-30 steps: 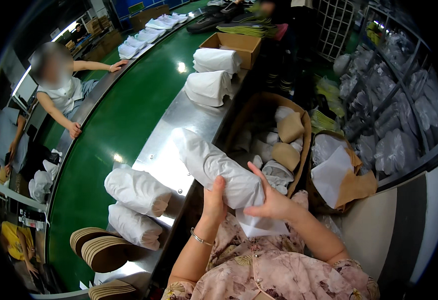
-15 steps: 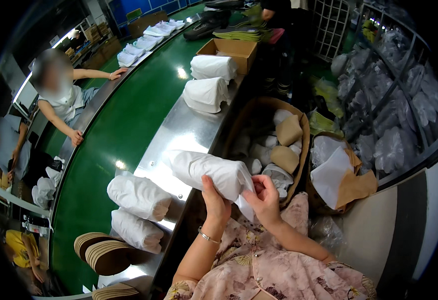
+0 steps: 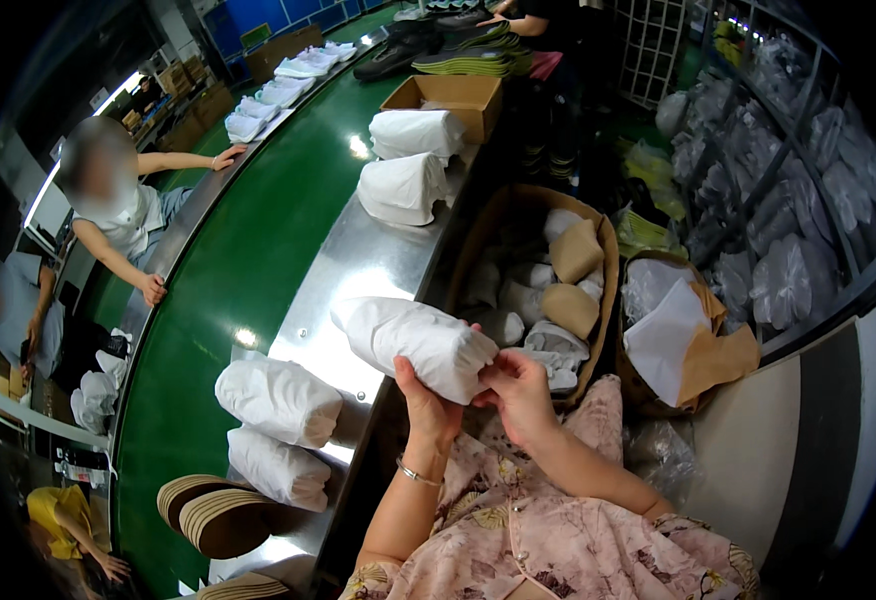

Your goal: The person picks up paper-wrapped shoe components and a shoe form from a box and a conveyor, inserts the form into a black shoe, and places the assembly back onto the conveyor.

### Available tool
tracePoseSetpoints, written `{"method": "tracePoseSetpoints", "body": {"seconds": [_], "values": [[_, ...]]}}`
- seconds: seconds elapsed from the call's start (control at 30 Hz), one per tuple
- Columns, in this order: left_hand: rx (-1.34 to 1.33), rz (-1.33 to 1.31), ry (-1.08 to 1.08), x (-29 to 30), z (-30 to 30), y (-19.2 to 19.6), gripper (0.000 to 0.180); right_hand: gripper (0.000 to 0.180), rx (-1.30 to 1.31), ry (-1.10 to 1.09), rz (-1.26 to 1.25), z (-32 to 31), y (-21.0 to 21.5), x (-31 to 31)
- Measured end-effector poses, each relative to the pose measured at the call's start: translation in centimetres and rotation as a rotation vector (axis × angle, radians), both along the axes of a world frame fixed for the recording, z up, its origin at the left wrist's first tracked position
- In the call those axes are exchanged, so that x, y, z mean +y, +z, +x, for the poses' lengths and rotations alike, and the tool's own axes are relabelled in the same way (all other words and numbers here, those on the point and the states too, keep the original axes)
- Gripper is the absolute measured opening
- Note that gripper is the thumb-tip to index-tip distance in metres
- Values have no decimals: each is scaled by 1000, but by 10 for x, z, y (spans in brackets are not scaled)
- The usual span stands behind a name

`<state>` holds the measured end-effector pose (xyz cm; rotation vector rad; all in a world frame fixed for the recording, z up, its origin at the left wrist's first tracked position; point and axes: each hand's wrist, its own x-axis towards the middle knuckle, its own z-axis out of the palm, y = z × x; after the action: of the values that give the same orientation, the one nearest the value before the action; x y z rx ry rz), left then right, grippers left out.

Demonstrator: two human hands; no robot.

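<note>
A plump bundle wrapped in white paper [image 3: 403, 340] is in both of my hands, just above the metal ledge's inner edge. My left hand [image 3: 430, 402] cups it from below, thumb up along its near side. At the bundle's right end my right hand [image 3: 520, 388] presses its fingers together on the gathered, creased paper. What is wrapped inside is hidden. Two similar wrapped bundles, an upper one [image 3: 278, 400] and a lower one [image 3: 278, 468], lie on the ledge to the left of my hands.
Two more white bundles [image 3: 403, 188] sit on the metal ledge [image 3: 333, 280] ahead, before an open cardboard box [image 3: 488, 112]. Stacked brown insoles [image 3: 223, 520] lie at lower left. A green conveyor [image 3: 188, 370] runs alongside. A carton [image 3: 608, 240] of paper-stuffed pieces stands right. Co-workers stand across the belt.
The loose paper flap at the bundle's right end is now folded in and gathered. My right hand has moved in against that end. My left hand keeps its hold.
</note>
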<state>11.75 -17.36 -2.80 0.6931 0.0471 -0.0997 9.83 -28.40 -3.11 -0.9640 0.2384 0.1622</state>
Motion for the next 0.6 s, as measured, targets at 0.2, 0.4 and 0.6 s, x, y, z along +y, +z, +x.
{"method": "tracePoseSetpoints", "body": {"seconds": [0.2,0.4,0.6], "values": [[-38,-236,-161,5,-1,-3,101,39,45,279,803,-11,6,5],[-93,-358,-363,-3,-13,19,105,63,-128,391,830,-17,-7,-2],[-147,-284,-359,11,-15,18,104,62,-59,272,637,-28,-10,5]]}}
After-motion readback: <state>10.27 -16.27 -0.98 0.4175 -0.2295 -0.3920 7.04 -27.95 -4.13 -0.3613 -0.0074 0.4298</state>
